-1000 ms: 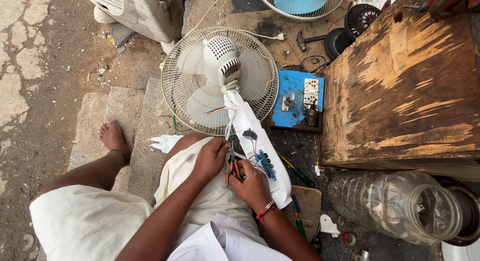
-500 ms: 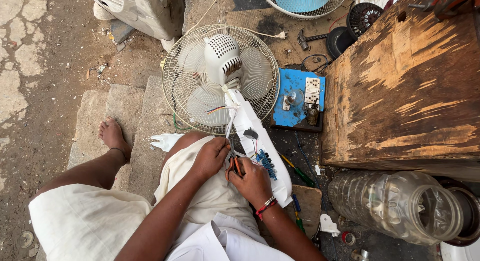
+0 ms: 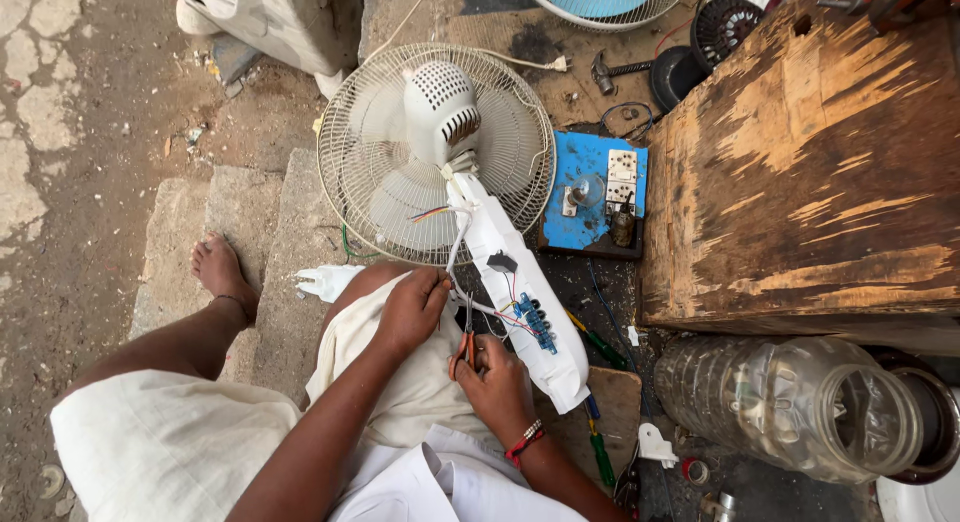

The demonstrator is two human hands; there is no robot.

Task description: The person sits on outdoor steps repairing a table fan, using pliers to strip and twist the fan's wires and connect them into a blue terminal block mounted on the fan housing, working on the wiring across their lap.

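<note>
A white fan (image 3: 436,147) with a wire cage lies face down across my lap, its opened stand (image 3: 528,302) pointing toward me. Coloured wires and a small blue switch block (image 3: 537,322) show inside the stand. My left hand (image 3: 412,307) pinches a white cable by the stand's left side. My right hand (image 3: 495,382) grips orange-handled pliers (image 3: 464,342), whose jaws sit on the cable just under my left fingers.
A blue board with a socket and bulb holder (image 3: 597,187) lies right of the fan. A worn wooden box (image 3: 810,172) and a clear plastic jar (image 3: 790,402) stand at right. A hammer (image 3: 620,74) and another fan cage (image 3: 600,2) lie beyond. Green-handled screwdrivers (image 3: 600,452) rest near my knee.
Both hands have stayed at the cable with only small shifts; the pliers remain on the wire. The fan has not moved.
</note>
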